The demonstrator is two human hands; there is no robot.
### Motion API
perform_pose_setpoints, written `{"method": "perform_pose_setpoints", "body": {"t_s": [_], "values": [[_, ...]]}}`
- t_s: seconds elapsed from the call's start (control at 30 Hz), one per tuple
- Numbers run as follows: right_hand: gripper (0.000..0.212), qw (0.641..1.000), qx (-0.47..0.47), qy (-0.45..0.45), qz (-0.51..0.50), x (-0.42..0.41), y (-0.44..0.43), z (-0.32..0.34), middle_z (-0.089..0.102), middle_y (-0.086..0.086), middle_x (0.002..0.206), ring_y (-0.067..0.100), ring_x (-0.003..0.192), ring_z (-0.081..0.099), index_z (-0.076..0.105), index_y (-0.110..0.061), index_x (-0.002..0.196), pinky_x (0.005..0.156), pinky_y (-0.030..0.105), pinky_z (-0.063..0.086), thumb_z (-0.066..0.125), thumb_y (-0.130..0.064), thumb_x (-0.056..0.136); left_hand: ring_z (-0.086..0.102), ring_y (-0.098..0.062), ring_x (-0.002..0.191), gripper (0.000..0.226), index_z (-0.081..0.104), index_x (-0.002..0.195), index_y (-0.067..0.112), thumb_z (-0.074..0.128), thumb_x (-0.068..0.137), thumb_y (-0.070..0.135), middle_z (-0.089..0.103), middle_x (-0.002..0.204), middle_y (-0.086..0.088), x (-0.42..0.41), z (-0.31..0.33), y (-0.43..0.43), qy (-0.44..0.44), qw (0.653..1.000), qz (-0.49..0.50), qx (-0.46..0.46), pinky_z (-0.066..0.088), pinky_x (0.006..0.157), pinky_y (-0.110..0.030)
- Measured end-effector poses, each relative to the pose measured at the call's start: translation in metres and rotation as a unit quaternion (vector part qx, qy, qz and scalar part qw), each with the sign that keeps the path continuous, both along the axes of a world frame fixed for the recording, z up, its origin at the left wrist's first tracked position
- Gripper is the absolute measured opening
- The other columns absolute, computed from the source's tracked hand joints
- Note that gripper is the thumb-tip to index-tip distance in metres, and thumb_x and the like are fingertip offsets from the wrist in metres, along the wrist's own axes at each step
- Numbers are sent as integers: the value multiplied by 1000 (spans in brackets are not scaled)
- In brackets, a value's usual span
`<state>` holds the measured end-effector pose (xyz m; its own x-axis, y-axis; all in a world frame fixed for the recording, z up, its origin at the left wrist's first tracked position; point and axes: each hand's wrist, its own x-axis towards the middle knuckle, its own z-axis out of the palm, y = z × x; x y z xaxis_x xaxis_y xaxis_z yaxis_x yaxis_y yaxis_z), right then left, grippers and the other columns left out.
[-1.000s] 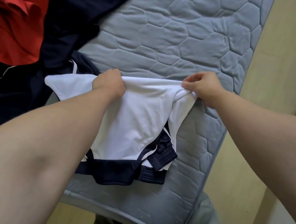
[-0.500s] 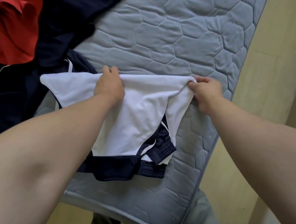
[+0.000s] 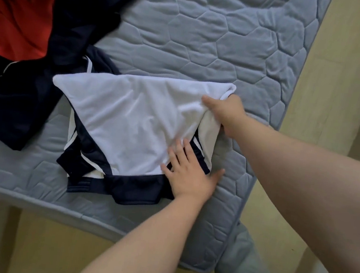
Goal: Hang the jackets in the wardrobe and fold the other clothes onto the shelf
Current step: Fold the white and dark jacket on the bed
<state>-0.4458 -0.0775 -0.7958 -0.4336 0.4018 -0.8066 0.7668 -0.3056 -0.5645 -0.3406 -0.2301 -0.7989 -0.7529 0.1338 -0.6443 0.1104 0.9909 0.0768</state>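
Left hand: flat, palm down, fingers straight and spread on the lower right corner of the white top, pressing it into the mattress. It grasps nothing.

Right hand: just off the left at 1 o'clock, clenched on the top's right edge. The thumb lies over the white cloth and the fingers are hidden under the fold.

The white top lies flat near the mattress's near-right corner, with the navy hem toward 6 and the folded edge toward 12. Its long axis runs roughly 9–3. Both hands sit on its 3 o'clock end, so nearly all the cloth lies at 9–11 from them.

My read: mid-fold. The right hand has the free edge and is better placed to carry it across toward 9. The left acts as anchor and crease line. If the anchor lifts early, the thin fabric will likely slide.

Further out: navy clothes are heaped at 10–11, touching the top's left corner. A red garment lies beyond them at 11. Floor at 3. Wardrobe and shelf are not in view.
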Motion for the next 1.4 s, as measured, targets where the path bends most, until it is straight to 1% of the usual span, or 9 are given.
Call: {"method": "perform_pose_setpoints", "body": {"t_s": [0.17, 0.47, 0.63, 0.77, 0.9, 1.0, 1.07, 1.23, 1.4], "values": [[33, 995, 63, -9, 72, 4, -1, 4, 68, 14, 107, 32, 98, 67, 62, -4, 111, 87, 53, 57, 69, -28, 89, 5, -27, 152, 110, 1, 155, 16, 72, 78, 49, 2, 162, -2, -7, -8, 23, 8, 987, 158, 10, 20, 112, -66], [20, 996, 87, -14, -31, 27, 28, 28, 62, 3, 89, 28, 88, 66, 58, -14, 107, 77, 46, 59, 66, -24, 92, 6, -18, 153, 93, 3, 158, 24, 49, 85, -12, 2, 166, 4, -2, 23, 33, -69, 975, 124, 169, 26, 119, -44], [16, 963, 212, -87, -144, 38, 67, 60, 61, 2, 92, 24, 87, 58, 57, -12, 106, 75, 31, 46, 57, -18, 91, 48, -29, 130, 85, 25, 155, 34, 45, 82, -6, 48, 145, -6, 1, 66, 61, -231, 901, 159, 330, 46, 103, -41], [32, 951, 288, -73, -83, 15, 39, 91, 67, 15, 117, 33, 110, 63, 62, 0, 116, 80, 33, 44, 52, -24, 97, 59, -27, 111, 68, 44, 142, 28, 49, 80, -1, 63, 121, -3, -16, 94, 46, -306, 861, 170, 370, 51, 90, -38], [30, 954, 298, -11, 33, -25, -27, 110, 67, 16, 112, 33, 106, 62, 64, 1, 115, 77, 29, 43, 47, -14, 95, 62, -10, 91, 55, 56, 119, 35, 53, 74, 2, 65, 99, 11, -44, 101, -19, -280, 857, 227, 367, 52, 71, -27], [37, 958, 276, 21, 74, -57, -73, 108, 60, 2, 87, 16, 73, 57, 57, -2, 131, 55, 8, 33, 47, -9, 96, 66, -3, 74, 54, 63, 96, 43, 57, 72, -4, 70, 85, 15, -70, 92, -76, -210, 859, 298, 360, 52, 57, -20], [48, 965, 238, 48, 96, -71, -100, 104, 58, 0, 95, 16, 80, 57, 47, -11, 144, 65, 7, 34, 48, -12, 96, 66, -7, 74, 53, 65, 98, 38, 57, 73, -8, 70, 85, 13, -84, 78, -104, -158, 861, 340, 344, 49, 53, -18], [93, 958, 115, 53, 257, -66, -132, 73, 46, 6, 143, 21, 119, 51, 2, -13, 159, 86, 25, 36, 61, -40, 92, 59, -29, 108, 39, 54, 123, 17, 55, 85, 8, 59, 119, -5, -96, 33, -136, -67, 918, 338, 198, 50, 83, -34], [59, 885, 365, -17, 289, -16, -117, 51, 40, 6, 143, 28, 130, 42, 38, -21, 145, 105, 42, 36, 55, -26, 89, 49, -30, 123, 55, 47, 140, 18, 63, 88, 23, 37, 144, -9, -95, 19, -140, -36, 918, 364, 155, 39, 101, -34]]}}
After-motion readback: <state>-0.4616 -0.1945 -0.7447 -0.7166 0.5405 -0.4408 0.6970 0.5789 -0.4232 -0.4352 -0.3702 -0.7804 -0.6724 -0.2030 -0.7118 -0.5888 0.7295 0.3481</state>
